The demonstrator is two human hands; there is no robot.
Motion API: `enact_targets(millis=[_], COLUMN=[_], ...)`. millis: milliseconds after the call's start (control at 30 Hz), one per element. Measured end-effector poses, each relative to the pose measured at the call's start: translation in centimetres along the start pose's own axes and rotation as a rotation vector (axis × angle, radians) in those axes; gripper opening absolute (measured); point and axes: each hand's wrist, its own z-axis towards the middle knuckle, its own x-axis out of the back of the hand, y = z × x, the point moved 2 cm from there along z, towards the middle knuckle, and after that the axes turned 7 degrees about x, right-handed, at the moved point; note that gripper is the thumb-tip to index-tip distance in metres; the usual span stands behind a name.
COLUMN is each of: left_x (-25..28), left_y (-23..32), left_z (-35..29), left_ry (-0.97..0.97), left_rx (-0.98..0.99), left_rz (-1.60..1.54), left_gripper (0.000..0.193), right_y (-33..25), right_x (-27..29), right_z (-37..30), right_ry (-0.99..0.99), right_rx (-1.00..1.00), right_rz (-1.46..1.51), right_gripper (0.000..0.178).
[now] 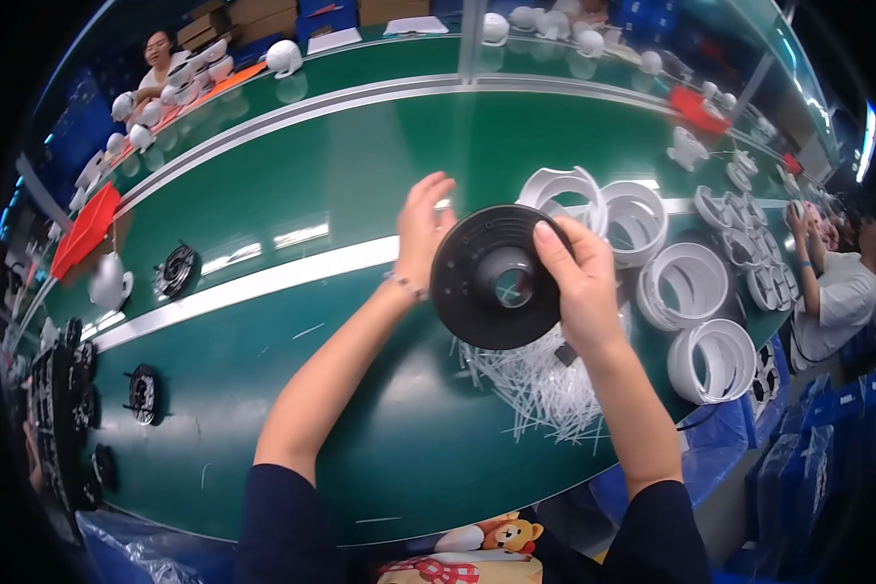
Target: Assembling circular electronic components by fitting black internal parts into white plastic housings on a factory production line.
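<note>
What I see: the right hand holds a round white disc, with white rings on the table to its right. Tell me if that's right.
Wrong on colour: the head view shows that the disc is black. It is round, the right hand holds it, and white rings are on the table to its right.

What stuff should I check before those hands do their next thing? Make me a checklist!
1. Right hand has a grip on the black disc: ok, its thumb is on the disc's face.
2. Left hand is touching the disc too: cannot tell, they overlap in this view.
3. No loose bits near the hands: not ok, white strips are piled on the green table.
4. White rings are close by: ok, several sit beside the right hand.
5. Disc's back is clean: cannot tell, it's hidden.
</note>
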Motion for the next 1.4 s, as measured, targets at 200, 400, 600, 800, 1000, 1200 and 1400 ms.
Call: enact_targets(millis=[200,400,600,800,1000,1200,1400], left_x=[11.2,17.2,21.9,26.0,27.8,28.8,29.6], left_y=[5.8,6.9,8.5,11.0,12.5,13.1,11.2], left_z=[0.3,-1.6,-2.7,-4.3,-5.4,-5.8,-7.0], left_ry=[-0.377,-0.27,-0.334,-0.375,-0.396,-0.35,-0.255], left_rx=[0.67,0.677,0.832,0.881,0.633,0.565,0.724], left_rz=[-0.466,-0.309,-0.541,-0.701,-0.683,-0.64,-0.591], left_gripper=[0.033,0.023,0.018,0.031,0.055,0.057,0.047], right_y=[0.9,-0.1,-0.7,-3.0,-4.5,-5.4,-3.7], right_x=[-3.7,-8.5,-11.4,-13.3,-14.2,-15.4,-17.4], right_z=[0.5,-0.8,-1.8,-2.6,-2.8,-3.5,-4.4], right_ry=[-0.195,-0.297,-0.366,-0.475,-0.545,-0.555,-0.549], right_rx=[0.039,0.09,-0.059,-0.189,-0.122,-0.053,0.036], right_rz=[-0.117,-0.16,0.06,0.204,0.207,0.176,0.058], right_gripper=[0.018,0.016,0.018,0.018,0.017,0.017,0.016])
